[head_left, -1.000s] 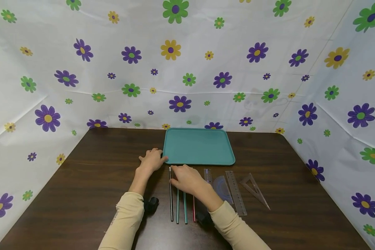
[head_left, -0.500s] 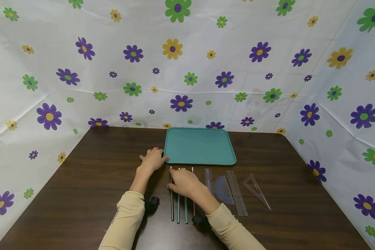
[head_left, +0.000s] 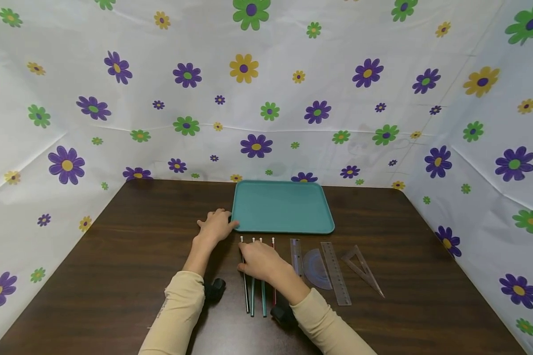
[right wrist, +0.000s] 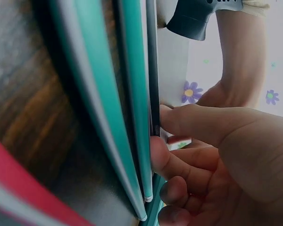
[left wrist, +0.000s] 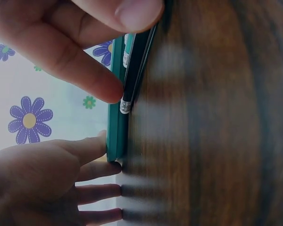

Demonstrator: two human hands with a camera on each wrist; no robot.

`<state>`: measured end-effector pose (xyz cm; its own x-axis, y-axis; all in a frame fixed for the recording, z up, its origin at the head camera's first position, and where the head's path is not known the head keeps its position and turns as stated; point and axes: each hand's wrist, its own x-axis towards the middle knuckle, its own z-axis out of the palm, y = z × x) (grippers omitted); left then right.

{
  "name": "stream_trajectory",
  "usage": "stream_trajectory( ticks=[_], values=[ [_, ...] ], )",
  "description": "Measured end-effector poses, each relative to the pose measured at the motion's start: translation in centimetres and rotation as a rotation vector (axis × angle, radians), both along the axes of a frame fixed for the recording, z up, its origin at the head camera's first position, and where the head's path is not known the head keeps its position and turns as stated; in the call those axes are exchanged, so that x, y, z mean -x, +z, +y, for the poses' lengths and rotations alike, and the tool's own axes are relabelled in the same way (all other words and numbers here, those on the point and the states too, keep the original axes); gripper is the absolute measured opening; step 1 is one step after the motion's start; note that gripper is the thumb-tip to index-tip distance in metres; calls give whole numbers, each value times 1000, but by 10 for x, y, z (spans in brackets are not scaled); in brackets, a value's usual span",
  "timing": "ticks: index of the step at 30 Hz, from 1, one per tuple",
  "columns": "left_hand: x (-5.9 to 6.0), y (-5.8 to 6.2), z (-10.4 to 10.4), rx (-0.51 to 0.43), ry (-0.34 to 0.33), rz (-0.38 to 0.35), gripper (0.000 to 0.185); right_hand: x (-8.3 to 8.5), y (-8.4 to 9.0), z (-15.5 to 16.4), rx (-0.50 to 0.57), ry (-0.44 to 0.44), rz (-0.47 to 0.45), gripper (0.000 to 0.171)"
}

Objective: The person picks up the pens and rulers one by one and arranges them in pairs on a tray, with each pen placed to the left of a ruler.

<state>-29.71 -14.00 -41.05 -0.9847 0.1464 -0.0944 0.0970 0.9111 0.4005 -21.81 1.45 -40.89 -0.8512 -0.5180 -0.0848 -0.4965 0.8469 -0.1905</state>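
Observation:
Four pencils lie side by side near the table's front: a black pencil (head_left: 245, 291), two teal pencils (head_left: 252, 301), and a red pencil (head_left: 274, 293). My right hand (head_left: 245, 259) lies over their upper halves. In the right wrist view its thumb and forefinger pinch the black pencil (right wrist: 153, 70), which lies beside the teal pencils (right wrist: 132, 94). My left hand (head_left: 222, 223) rests flat on the table with its fingers at the near-left corner of the empty teal tray (head_left: 282, 206). The left wrist view shows the tray edge (left wrist: 115, 136) and the black pencil's eraser end (left wrist: 127, 101).
Right of the pencils lie a short clear ruler (head_left: 295, 255), a protractor (head_left: 316, 268), a longer ruler (head_left: 335, 273) and a set square (head_left: 361, 268). The dark wooden table (head_left: 137, 246) is walled on three sides by flowered sheeting (head_left: 257, 98).
My right hand has drawn back a little toward me, uncovering the pencils' far ends. The black pencil now lies slightly slanted. My left hand has stayed put.

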Motion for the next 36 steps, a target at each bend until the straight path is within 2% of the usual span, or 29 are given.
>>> stream_trajectory(
  ticks=[8, 17, 25, 36],
  values=[
    [-1, -1, -1, -13, 2, 9, 58, -2, 2, -1, 32, 0, -23, 48],
    [0, -2, -1, -29, 4, 12, 58, -5, 0, -3, 56, 19, -25, 37],
    [-2, 0, -2, -23, -2, 12, 57, -5, -1, -3, 136, -5, -60, 28],
    [0, 1, -1, -11, -4, 10, 56, -5, 7, 1, 228, -67, -86, 29]
  ],
)
